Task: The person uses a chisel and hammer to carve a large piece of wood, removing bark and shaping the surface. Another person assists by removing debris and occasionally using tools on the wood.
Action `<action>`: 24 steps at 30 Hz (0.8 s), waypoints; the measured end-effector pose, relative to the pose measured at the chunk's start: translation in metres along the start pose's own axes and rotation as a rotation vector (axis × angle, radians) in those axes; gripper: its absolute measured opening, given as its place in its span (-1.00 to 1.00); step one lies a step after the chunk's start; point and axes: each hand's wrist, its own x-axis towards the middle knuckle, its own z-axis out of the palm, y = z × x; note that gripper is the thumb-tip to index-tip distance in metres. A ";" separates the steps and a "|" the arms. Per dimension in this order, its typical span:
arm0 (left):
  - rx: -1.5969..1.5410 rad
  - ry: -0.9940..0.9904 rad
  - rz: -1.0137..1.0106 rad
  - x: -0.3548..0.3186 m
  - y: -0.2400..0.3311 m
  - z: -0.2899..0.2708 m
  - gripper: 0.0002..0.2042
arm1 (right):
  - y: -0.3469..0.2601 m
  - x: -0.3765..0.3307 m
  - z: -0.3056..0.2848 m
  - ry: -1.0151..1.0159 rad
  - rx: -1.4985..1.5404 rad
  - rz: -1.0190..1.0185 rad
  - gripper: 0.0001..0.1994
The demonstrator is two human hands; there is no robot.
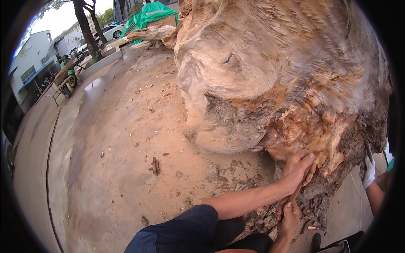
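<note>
A huge piece of pale brown wood (249,67), like a stump or root, fills the upper right, with rough, dark bark along its lower side. My left hand (297,170) is closed near its lower edge, around the upper part of a slim tool with a brown handle (297,192). Just below, my right hand (289,215) grips the same handle lower down. The tool's working end is hidden by my left hand and the wood, so its kind cannot be made out.
Another person's white-gloved hand (368,170) is by the wood at far right. A small tool with an orange-brown handle (317,228) lies near my right hand. Bark pieces (155,166) and sawdust cover the concrete. Farther off are a green-wheeled cart (71,80), trees and a green tarp (147,14).
</note>
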 end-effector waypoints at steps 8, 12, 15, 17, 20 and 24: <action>0.044 -0.006 -0.009 0.000 -0.008 -0.038 -0.80 | 0.023 -0.006 -0.003 0.048 0.074 0.043 -0.61; 0.065 0.003 -0.036 -0.003 -0.013 -0.046 -0.81 | 0.022 -0.010 0.003 0.129 -0.015 0.051 -0.62; 0.111 0.008 -0.026 -0.005 -0.019 -0.049 -0.81 | 0.010 -0.014 0.022 0.156 -0.012 0.049 -0.60; 0.101 -0.005 -0.040 -0.006 -0.024 -0.048 -0.79 | 0.020 -0.013 0.002 0.114 0.055 0.083 -0.58; 0.126 -0.023 -0.125 -0.006 -0.015 -0.045 -0.79 | 0.023 -0.013 -0.008 0.131 0.099 0.118 -0.58; 0.134 -0.014 -0.043 -0.008 0.000 -0.057 -0.71 | 0.023 -0.008 -0.004 0.079 0.109 0.187 -0.58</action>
